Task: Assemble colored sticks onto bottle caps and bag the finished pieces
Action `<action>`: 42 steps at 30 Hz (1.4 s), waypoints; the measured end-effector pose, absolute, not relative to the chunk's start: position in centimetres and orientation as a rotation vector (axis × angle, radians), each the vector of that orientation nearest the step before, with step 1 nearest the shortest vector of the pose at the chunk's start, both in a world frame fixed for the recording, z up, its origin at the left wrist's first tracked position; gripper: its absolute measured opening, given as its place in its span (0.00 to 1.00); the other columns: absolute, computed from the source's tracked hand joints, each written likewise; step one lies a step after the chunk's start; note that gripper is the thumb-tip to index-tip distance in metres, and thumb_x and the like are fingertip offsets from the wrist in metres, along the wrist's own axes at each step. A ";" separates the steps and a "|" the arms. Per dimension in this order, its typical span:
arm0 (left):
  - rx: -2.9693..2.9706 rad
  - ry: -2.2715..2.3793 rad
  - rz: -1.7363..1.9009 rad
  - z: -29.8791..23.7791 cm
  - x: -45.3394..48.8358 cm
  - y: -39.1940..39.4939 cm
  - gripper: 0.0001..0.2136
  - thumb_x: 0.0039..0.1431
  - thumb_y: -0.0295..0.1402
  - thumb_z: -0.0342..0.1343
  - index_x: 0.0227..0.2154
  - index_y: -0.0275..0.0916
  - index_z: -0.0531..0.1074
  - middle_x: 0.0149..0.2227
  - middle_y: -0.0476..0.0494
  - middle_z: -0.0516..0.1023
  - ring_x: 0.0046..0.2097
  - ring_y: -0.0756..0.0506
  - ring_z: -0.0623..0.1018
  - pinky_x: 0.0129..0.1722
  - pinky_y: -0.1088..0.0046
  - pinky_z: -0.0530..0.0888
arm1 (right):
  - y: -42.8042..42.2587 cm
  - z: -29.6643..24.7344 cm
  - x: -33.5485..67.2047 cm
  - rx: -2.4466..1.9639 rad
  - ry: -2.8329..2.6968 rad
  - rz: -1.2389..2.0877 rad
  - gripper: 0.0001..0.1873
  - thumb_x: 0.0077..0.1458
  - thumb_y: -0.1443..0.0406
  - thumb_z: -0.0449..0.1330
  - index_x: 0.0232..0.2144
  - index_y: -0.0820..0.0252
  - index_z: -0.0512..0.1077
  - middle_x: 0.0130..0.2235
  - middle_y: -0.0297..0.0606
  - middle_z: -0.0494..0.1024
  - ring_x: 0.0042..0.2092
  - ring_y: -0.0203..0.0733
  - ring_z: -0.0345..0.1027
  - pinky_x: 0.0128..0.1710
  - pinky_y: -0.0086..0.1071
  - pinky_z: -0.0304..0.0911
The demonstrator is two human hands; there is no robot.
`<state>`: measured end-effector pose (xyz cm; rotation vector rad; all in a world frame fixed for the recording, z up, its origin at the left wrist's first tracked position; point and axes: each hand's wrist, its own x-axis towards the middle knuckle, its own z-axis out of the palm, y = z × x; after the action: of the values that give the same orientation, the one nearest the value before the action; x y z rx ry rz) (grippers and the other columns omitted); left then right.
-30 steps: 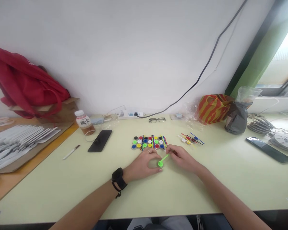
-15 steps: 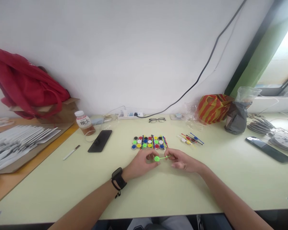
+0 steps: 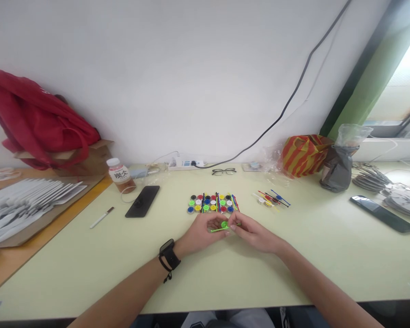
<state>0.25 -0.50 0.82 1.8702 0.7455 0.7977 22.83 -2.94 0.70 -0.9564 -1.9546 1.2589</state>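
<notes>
My left hand (image 3: 202, 231) is closed around a small round green plastic disc (image 3: 224, 224), which shows between its thumb and fingers. A thin green pointer-like strip (image 3: 218, 230) crosses just below the disc, over the left fingers. My right hand (image 3: 253, 231) pinches the strip at its right end, close against the disc. Whether strip and disc are joined I cannot tell. Just beyond my hands, rows of coloured discs (image 3: 207, 207) lie on the table with thin coloured strips between them. A looser pile of coloured strips and discs (image 3: 271, 199) lies farther right.
On the pale table (image 3: 123, 269) are a black phone (image 3: 142, 201), a bottle (image 3: 120, 175), a marker (image 3: 101, 217) and, at the back, eyeglasses (image 3: 223, 171). A second phone (image 3: 381, 213) and grey round plates (image 3: 406, 199) lie right. A striped bag (image 3: 304, 155) stands behind.
My right hand has moved left to meet my left hand. The green strip, formerly stretched between the hands, now lies across the left fingers below the disc.
</notes>
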 end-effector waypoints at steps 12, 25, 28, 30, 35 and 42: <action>1.908 0.758 0.851 0.9 0.4 -0.5 0.12 0.64 0.35 0.61 0.48 0.39 0.80 0.45 0.40 0.83 0.43 0.44 0.81 0.45 0.66 0.79 | -2.9 0.2 22.3 -0.938 -1.878 1.264 0.14 0.69 0.52 0.53 0.39 0.55 0.65 0.34 0.31 0.66 0.33 0.38 0.57 0.34 0.31 0.56; 2.034 0.798 0.881 0.8 0.2 -0.4 0.09 0.65 0.33 0.60 0.45 0.40 0.81 0.43 0.43 0.83 0.44 0.44 0.80 0.45 0.69 0.78 | -2.5 0.1 22.5 -1.010 -1.851 1.170 0.08 0.67 0.58 0.56 0.37 0.55 0.69 0.34 0.33 0.71 0.33 0.38 0.62 0.33 0.32 0.60; 2.056 0.814 0.886 0.4 0.0 -0.2 0.09 0.64 0.33 0.61 0.46 0.41 0.81 0.42 0.44 0.83 0.43 0.45 0.80 0.45 0.69 0.78 | -2.4 0.2 22.7 -1.031 -1.878 1.091 0.08 0.66 0.60 0.57 0.37 0.56 0.71 0.34 0.34 0.72 0.35 0.40 0.63 0.34 0.32 0.61; 2.043 0.823 0.884 0.2 0.0 -0.1 0.10 0.64 0.34 0.62 0.46 0.40 0.81 0.42 0.43 0.84 0.43 0.44 0.81 0.45 0.69 0.77 | -2.4 0.3 22.7 -1.037 -1.885 1.081 0.08 0.66 0.60 0.57 0.37 0.56 0.72 0.35 0.35 0.73 0.36 0.40 0.64 0.35 0.33 0.62; 1.989 0.812 0.825 0.3 -0.3 0.1 0.11 0.65 0.37 0.61 0.46 0.39 0.80 0.40 0.43 0.84 0.41 0.45 0.80 0.43 0.69 0.77 | -2.3 0.4 22.9 -1.043 -1.924 1.043 0.09 0.65 0.59 0.57 0.36 0.56 0.73 0.34 0.36 0.74 0.36 0.41 0.65 0.34 0.32 0.62; 1.958 0.755 0.796 0.4 -0.4 -0.1 0.10 0.66 0.38 0.60 0.43 0.38 0.79 0.41 0.42 0.81 0.41 0.44 0.79 0.45 0.67 0.76 | -2.5 0.5 22.9 -1.021 -1.958 1.014 0.06 0.64 0.64 0.57 0.36 0.57 0.73 0.34 0.34 0.73 0.34 0.38 0.64 0.33 0.31 0.60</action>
<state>-0.44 -0.08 0.38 1.9575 0.7549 0.7959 22.89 -2.54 0.53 -1.0210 -1.9577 1.0138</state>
